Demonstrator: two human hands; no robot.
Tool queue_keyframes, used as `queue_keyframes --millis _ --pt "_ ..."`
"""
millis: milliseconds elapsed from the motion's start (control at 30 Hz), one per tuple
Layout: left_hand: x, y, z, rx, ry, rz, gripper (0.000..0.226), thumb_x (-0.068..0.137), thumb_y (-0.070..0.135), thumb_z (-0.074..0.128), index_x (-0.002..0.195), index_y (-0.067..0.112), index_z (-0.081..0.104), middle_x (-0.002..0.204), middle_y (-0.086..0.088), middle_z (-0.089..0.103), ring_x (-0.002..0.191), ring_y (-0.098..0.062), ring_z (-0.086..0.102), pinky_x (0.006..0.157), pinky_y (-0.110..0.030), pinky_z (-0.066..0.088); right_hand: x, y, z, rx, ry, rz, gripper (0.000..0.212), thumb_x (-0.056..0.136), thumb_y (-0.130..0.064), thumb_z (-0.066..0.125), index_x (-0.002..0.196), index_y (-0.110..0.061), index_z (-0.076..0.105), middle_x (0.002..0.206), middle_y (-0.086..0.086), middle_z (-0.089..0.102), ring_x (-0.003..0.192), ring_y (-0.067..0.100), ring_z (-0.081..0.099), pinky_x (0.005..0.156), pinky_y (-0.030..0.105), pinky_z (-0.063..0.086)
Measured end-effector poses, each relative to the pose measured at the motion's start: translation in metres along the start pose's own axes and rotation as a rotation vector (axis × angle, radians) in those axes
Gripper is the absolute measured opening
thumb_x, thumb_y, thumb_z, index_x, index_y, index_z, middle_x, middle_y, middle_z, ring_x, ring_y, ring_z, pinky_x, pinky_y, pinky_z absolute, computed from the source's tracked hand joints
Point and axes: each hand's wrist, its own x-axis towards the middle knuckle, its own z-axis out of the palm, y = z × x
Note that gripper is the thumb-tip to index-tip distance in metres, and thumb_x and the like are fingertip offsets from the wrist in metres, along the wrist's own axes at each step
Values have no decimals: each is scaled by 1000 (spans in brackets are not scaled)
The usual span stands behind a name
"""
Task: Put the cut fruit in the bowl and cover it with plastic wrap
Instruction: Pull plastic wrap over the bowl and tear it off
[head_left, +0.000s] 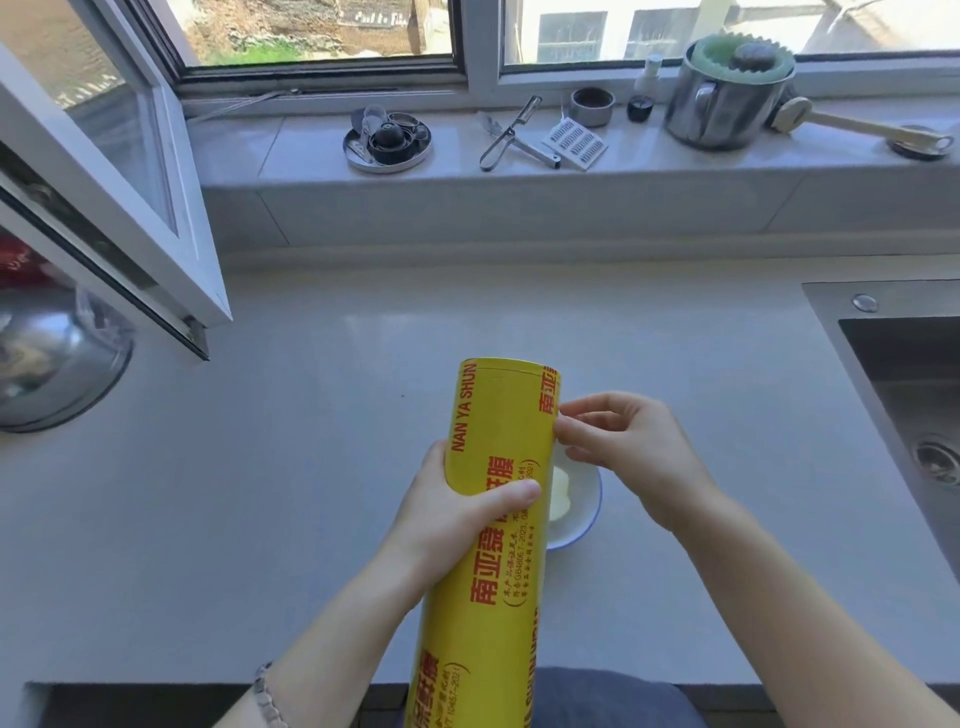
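A big yellow roll of plastic wrap (493, 519) with red lettering stands nearly upright in front of me. My left hand (457, 514) grips it around the middle, thumb across the front. My right hand (623, 447) pinches at the roll's right edge near the top, fingertips touching the film. Behind the roll sits a white bowl with a blue rim (584, 519) on the counter, holding pale yellow cut fruit (561, 493). The roll and my right hand hide most of the bowl.
A steel sink (904, 395) lies at the right. An open window sash (119, 208) juts over the counter at the left, above a steel bowl (57, 358). The sill holds a pot (727, 93), peelers (514, 140) and a dish of small tools (387, 140).
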Motion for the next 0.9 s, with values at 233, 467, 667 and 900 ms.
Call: queue_keyframes --millis 233,467,667,900 --pt "1 -2 -4 1 -16 -22 83 45 57 76 118 32 46 106 3 67 88 -16 70 75 -40 60 6 0 4 3 -23 -1 13 81 -2 63 83 -14 60 72 3 65 52 -2 62 55 10 52" --pt "-2 -7 -5 -37 80 -77 75 55 55 78 117 28 46 104 1 66 87 -19 69 70 -36 59 4 -8 2 -212 -137 99 17 85 0 52 90 -5 67 68 5 59 54 7 55 56 10 53" --pt "-4 -2 -3 -42 21 -69 77 54 62 69 117 27 44 104 3 65 86 -15 69 68 -31 58 4 -17 6 -34 -213 32 35 88 -3 45 59 -16 59 68 0 62 71 11 60 86 27 52" --pt "-3 -10 -12 -165 -275 -102 57 61 51 65 110 25 58 100 -5 73 91 -24 71 72 -35 59 5 -6 3 76 -107 125 32 91 -4 27 65 -12 45 45 -3 60 56 16 56 74 32 49"
